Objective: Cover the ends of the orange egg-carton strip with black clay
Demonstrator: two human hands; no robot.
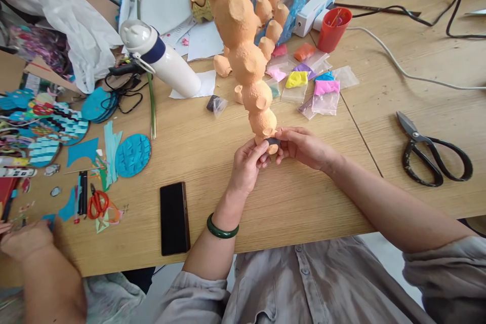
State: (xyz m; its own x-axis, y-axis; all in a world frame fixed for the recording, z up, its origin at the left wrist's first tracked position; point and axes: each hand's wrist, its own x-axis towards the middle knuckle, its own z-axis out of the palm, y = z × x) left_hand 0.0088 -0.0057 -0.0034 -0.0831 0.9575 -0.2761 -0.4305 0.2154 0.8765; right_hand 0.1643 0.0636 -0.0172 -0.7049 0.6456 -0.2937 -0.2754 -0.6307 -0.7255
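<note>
A tall orange strip of egg-carton cups (243, 55) stands on end over the wooden table (304, 202), rising out of the top of the view. My left hand (248, 164) and my right hand (301, 146) pinch its lowest cup from either side, fingers closed. Between my fingertips a small lump of dark clay (272, 141) is pressed against that bottom cup. My left wrist wears a green bangle (222, 229). Loose orange cups (222, 66) lie on the table behind the strip.
Bags of coloured clay (306, 83) lie behind the strip, a red cup (333, 28) further back. Black scissors (433, 154) lie at right, a black phone (173, 218) at left front, a white bottle (161, 58) beyond. Blue paper cut-outs, red scissors (97, 204) and another person's hand (25, 238) fill the left.
</note>
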